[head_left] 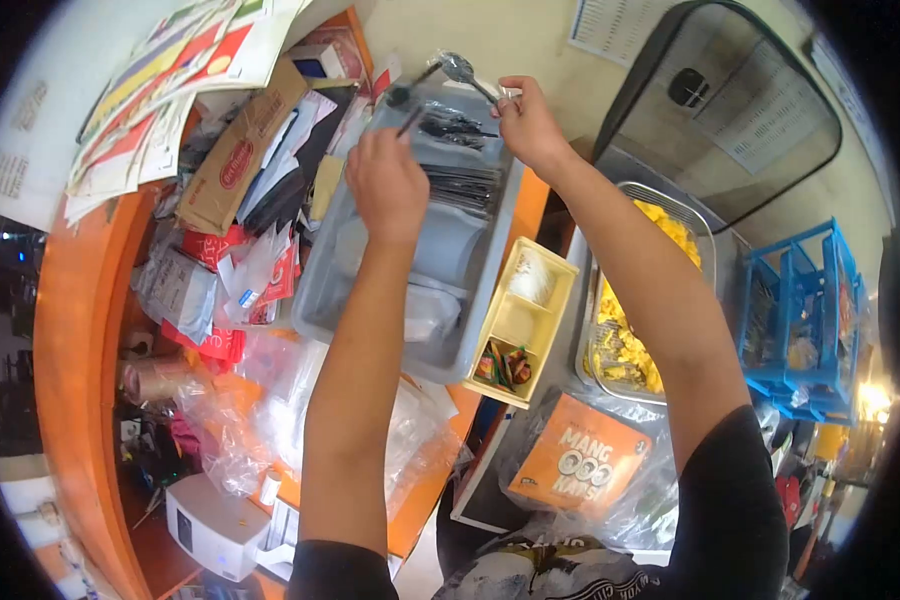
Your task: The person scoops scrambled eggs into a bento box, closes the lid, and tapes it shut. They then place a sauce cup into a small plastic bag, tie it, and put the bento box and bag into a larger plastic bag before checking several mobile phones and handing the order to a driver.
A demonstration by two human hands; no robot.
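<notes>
My right hand [532, 118] pinches the handle end of a dark plastic spoon [460, 72] over the far end of a grey divided tray [320, 290]. To its left, my left hand [387, 180] is closed on a dark utensil [402, 98], blurred, its kind unclear. Below both hands, black cutlery [450, 128] lies in the tray's far compartment. A row of dark wrapped pieces [460, 188] fills the compartment nearer me. Clear plastic [430, 312] lies in the near part of the tray.
A cream divided box [515, 322] sits right of the tray. Beyond it are a wire basket of yellow food [625, 350], an orange box [582, 455] and a blue rack [800, 320]. Papers and a cardboard box [240, 150] crowd the left; a white device [215, 525] stands lower left.
</notes>
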